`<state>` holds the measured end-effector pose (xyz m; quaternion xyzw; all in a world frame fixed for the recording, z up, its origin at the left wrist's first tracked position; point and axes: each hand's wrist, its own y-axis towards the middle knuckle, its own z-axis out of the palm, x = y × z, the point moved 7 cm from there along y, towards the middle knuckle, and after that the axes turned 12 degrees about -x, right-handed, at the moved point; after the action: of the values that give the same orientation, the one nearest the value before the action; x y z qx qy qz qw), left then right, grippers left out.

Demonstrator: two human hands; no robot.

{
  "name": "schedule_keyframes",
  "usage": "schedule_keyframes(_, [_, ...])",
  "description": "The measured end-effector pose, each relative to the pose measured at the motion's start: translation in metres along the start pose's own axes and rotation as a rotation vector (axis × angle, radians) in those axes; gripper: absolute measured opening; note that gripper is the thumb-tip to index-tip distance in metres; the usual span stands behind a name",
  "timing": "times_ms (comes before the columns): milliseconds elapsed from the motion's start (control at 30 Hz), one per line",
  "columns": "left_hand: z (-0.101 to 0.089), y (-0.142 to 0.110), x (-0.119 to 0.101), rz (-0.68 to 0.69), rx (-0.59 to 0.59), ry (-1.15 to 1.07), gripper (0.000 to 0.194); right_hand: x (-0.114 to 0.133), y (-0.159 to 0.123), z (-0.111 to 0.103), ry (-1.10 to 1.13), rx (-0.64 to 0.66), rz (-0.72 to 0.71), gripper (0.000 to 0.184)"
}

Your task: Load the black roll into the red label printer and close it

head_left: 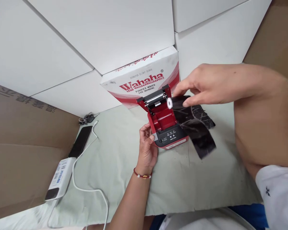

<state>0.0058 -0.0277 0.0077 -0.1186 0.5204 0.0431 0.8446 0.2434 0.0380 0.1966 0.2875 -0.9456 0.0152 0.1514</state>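
Printer: red shell, red bay, black panel with white icons. Roll: glossy black, white core. Cloth: plain pale green. Wahaha box: white, red lettering, red bands. Power bank: white, blue print, black end patch. Cable: white.

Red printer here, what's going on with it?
The left hand steadies the red printer, its lid up and its bay bare. The right hand holds a black roll by the bay, outside the red printer, with a loose strip hanging from the black roll.
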Motion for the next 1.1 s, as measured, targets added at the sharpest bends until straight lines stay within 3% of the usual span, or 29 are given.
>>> schedule_keyframes(133, [-0.001, 0.001, 0.0, -0.003, 0.004, 0.025, 0.055, -0.043, 0.012, 0.033, -0.022, 0.209, 0.189, 0.042])
schedule_keyframes(233, [-0.002, 0.001, -0.002, 0.018, -0.001, 0.044, 0.056, -0.053, 0.028, 0.064, -0.068, 0.366, 0.253, 0.045])
schedule_keyframes(400, [-0.002, 0.001, -0.002, 0.016, -0.003, 0.052, 0.056, -0.071, 0.04, 0.067, -0.255, 0.212, 0.345, 0.054])
schedule_keyframes(500, [-0.002, 0.001, -0.003, 0.015, 0.001, 0.057, 0.055, -0.084, 0.037, 0.079, -0.322, 0.306, 0.39, 0.049])
schedule_keyframes(600, [-0.002, 0.001, -0.003, 0.023, 0.013, 0.061, 0.054, -0.083, 0.04, 0.087, -0.308, 0.346, 0.337, 0.048])
schedule_keyframes(700, [-0.002, 0.001, -0.004, 0.019, 0.006, 0.045, 0.055, -0.08, 0.029, 0.072, -0.26, 0.331, 0.32, 0.041])
schedule_keyframes(833, [0.0, -0.001, -0.003, 0.005, 0.001, 0.032, 0.053, -0.066, -0.015, 0.016, -0.07, 0.223, 0.303, 0.028])
schedule_keyframes(867, [0.001, -0.001, -0.003, 0.003, -0.003, 0.027, 0.053, -0.059, -0.026, 0.002, -0.012, 0.2, 0.295, 0.033])
schedule_keyframes(900, [0.001, -0.001, -0.003, 0.002, -0.008, 0.019, 0.053, -0.053, -0.036, -0.007, 0.045, 0.194, 0.326, 0.054])
schedule_keyframes(933, [0.001, -0.002, -0.003, 0.002, -0.013, 0.012, 0.054, -0.043, -0.042, -0.013, 0.102, 0.19, 0.32, 0.064])
schedule_keyframes(1000, [0.001, -0.002, -0.003, 0.002, -0.018, 0.01, 0.054, -0.013, -0.039, -0.015, 0.184, 0.168, 0.191, 0.054])
schedule_keyframes(1067, [0.001, -0.003, -0.004, 0.01, -0.018, 0.024, 0.052, 0.019, -0.024, -0.005, 0.193, 0.145, -0.012, 0.023])
schedule_keyframes(1100, [0.001, -0.004, -0.005, 0.014, -0.018, 0.035, 0.05, 0.032, -0.014, 0.004, 0.167, 0.136, -0.077, 0.019])
